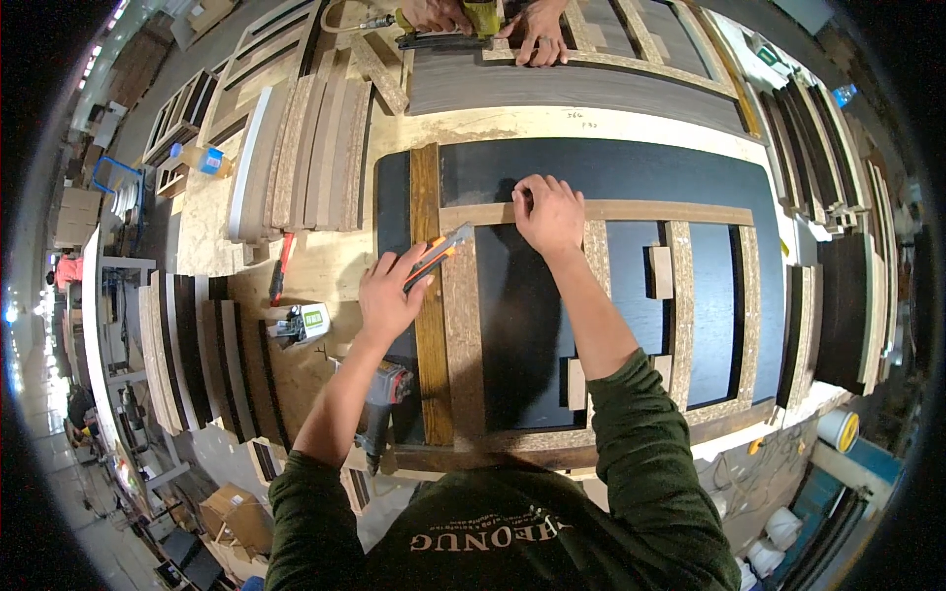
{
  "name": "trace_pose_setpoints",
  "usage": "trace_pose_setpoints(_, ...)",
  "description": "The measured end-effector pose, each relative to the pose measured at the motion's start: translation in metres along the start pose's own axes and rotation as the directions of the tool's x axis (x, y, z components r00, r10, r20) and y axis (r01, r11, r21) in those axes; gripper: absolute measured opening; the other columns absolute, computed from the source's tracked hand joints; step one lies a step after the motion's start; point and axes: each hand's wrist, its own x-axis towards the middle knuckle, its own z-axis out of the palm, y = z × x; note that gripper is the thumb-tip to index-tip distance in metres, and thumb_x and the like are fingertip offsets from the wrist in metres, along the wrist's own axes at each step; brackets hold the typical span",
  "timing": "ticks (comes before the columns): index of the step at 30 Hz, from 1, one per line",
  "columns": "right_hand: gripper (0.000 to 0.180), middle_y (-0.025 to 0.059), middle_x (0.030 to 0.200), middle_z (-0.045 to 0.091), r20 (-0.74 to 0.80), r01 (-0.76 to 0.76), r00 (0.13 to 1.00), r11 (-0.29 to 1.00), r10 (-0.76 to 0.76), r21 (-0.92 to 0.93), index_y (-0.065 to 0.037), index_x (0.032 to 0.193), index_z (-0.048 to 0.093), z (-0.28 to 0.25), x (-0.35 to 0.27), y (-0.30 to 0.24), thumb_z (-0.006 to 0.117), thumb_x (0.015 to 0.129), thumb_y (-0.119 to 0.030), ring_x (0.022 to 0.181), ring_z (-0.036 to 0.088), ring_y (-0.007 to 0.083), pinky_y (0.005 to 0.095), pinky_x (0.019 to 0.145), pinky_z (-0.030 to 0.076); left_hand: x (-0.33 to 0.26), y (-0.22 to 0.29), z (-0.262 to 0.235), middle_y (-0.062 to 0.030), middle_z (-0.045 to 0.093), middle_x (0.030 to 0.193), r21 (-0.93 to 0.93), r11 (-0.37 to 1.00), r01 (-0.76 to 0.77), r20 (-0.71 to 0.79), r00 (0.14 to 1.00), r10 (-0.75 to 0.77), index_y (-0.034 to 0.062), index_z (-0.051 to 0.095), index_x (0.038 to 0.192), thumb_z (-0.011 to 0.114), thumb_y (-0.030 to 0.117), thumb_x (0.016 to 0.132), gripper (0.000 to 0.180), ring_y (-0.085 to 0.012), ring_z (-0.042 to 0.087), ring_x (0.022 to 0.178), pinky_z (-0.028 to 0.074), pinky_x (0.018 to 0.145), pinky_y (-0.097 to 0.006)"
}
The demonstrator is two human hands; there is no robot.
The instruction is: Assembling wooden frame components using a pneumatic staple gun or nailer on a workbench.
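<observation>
Workshop clutter rings a pale chipboard workbench (296,266), with stacks of dark and light strips (305,148) lying at its far left and more boards leaning along the right edge. On the bench lies a large black panel (611,172), and on top of it a frame of chipboard strips (680,315) is laid out, with a darker wooden strip (427,295) running down its left side. The left hand (389,291) is closed around an orange and grey utility knife (439,254), whose tip points toward the corner where the upright strip meets the top rail (670,211). The right hand (548,214) presses flat, fingers together, on that top rail just beside the knife. A nail gun (379,409) lies at the near edge of the bench below the left forearm, and a red-handled tool (282,264) lies farther left. Across the bench, another person's hands (537,34) work on a grey panel (572,87) with a yellow power tool (481,15).
</observation>
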Motion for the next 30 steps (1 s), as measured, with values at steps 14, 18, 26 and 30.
trace_pose_setpoints(14, 0.010, 0.0048, 0.085, 0.062, -0.001, 0.009, 1.000, 1.000, -0.009, -0.010, -0.015, 0.084, 0.062, 0.002, 0.000, 0.001, 0.061, 0.081, -0.025, 0.085, 0.058, 0.0243, 0.0405, 0.076, 0.042, 0.014, -0.001, -0.010, -0.0069, 0.053, 0.085, 0.131, 0.991, 0.022, 0.077, 0.997, -0.033, 0.0196, 0.058, 0.120, 0.068, 0.027, 0.076, 0.046, -0.0249, 0.054, 0.083, 0.038, 0.073, -0.038)
trace_pose_setpoints(18, 0.011, 0.0045, 0.086, 0.062, 0.000, 0.002, 1.000, 1.000, -0.002, -0.009, -0.015, 0.085, 0.062, 0.000, -0.001, 0.001, 0.061, 0.081, -0.025, 0.086, 0.059, 0.0243, 0.0406, 0.077, 0.042, 0.020, -0.001, -0.011, -0.0082, 0.053, 0.085, 0.144, 0.989, 0.035, 0.041, 0.998, -0.041, 0.0138, 0.060, 0.114, 0.068, 0.028, 0.076, 0.042, -0.0270, 0.055, 0.085, 0.038, 0.074, -0.040)
trace_pose_setpoints(26, 0.010, 0.0051, 0.086, 0.062, 0.011, 0.002, 1.000, 1.000, -0.002, -0.005, -0.015, 0.085, 0.062, -0.002, -0.001, 0.000, 0.061, 0.081, -0.024, 0.086, 0.059, 0.0244, 0.0403, 0.078, 0.042, 0.037, 0.016, -0.031, -0.0055, 0.051, 0.087, 0.333, 0.936, -0.119, 0.043, 0.993, 0.111, 0.0143, 0.061, 0.111, 0.068, 0.029, 0.074, 0.041, -0.0231, 0.049, 0.084, 0.035, 0.072, -0.038)
trace_pose_setpoints(30, 0.010, 0.0053, 0.086, 0.062, 0.015, -0.010, 1.000, 1.000, 0.010, -0.013, -0.015, 0.084, 0.062, -0.001, -0.001, 0.001, 0.061, 0.081, -0.024, 0.086, 0.059, 0.0245, 0.0403, 0.078, 0.042, 0.030, 0.019, -0.025, -0.0043, 0.050, 0.086, 0.445, 0.882, -0.157, 0.008, 0.985, 0.172, 0.0156, 0.061, 0.111, 0.068, 0.029, 0.074, 0.040, -0.0216, 0.049, 0.083, 0.034, 0.073, -0.037)
